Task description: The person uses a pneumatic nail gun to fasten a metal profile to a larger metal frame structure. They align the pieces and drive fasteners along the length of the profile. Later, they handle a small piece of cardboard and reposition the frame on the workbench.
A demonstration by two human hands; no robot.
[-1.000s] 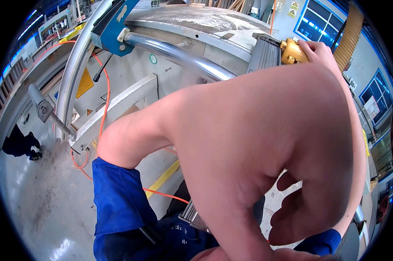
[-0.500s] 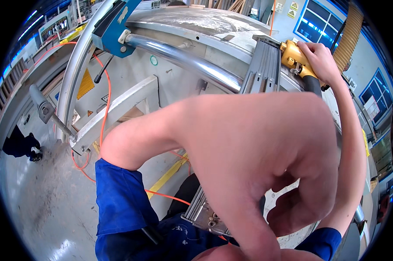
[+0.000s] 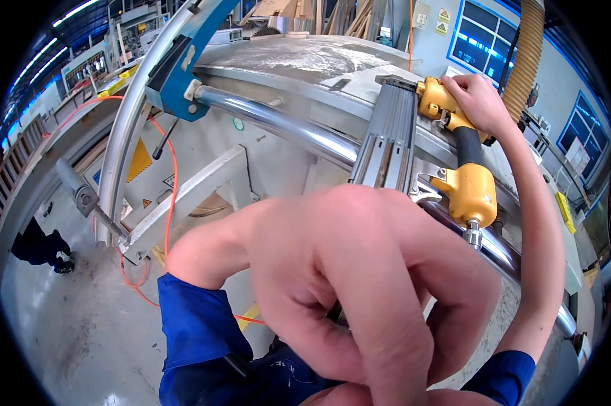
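Observation:
My left hand [image 3: 366, 271] fills the lower middle, very close and partly blurred. Its fingers curl inward toward the lower edge, and what they hold, if anything, is hidden. Farther off at the upper right, my right hand [image 3: 485, 105] is wrapped over the head end of a yellow air nail gun [image 3: 472, 193]. A black grip [image 3: 468, 145] joins the tool's two yellow ends, and a metal air fitting sticks out of the nearer one. The nail gun lies along the right side of a grey aluminium rail [image 3: 385, 145].
A polished steel bar [image 3: 285, 122] runs from a blue bracket [image 3: 184, 78] toward the rail. Behind stands a dusty machine table [image 3: 305, 61]. An orange hose [image 3: 173, 196] hangs at the left over a white frame [image 3: 197, 189]. Another person's legs [image 3: 41, 243] show far left.
My left hand has turned and moved lower, uncovering the nail gun's near end and air fitting. The view has shifted slightly; my right hand remains on the nail gun.

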